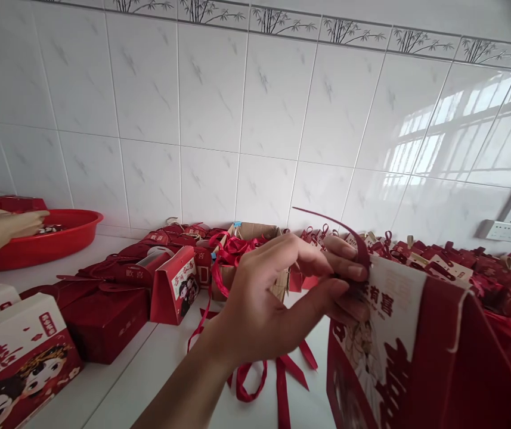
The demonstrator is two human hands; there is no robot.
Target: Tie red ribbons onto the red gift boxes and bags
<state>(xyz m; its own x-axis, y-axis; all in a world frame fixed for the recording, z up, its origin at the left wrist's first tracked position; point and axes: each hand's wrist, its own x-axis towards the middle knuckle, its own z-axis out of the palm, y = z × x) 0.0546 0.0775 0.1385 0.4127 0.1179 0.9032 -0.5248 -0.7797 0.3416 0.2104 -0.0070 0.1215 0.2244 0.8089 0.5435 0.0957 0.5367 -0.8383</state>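
My left hand (pixel 266 301) reaches in from the bottom, its thumb and fingers pinched at the top corner of a red and white candy gift box (pixel 398 345). The box stands upright at the right, with a printed figure in white and dark red characters on its face. Between the fingertips is a thin red ribbon (pixel 360 241), whose loose end curves up and to the left. Shaded fingertips (pixel 351 307) show under the thumb against the box; I cannot tell whether they belong to my right hand. The rest of that hand is hidden.
Loose red ribbons (pixel 250 381) lie on the white table (pixel 121 387); more fill a cardboard box (pixel 259 229). Red gift boxes (pixel 103 316) and a character-printed box (pixel 22 363) stand left. Many boxes (pixel 452 262) line the right. Another person's hand (pixel 11 229) is over a red basin (pixel 79 229).
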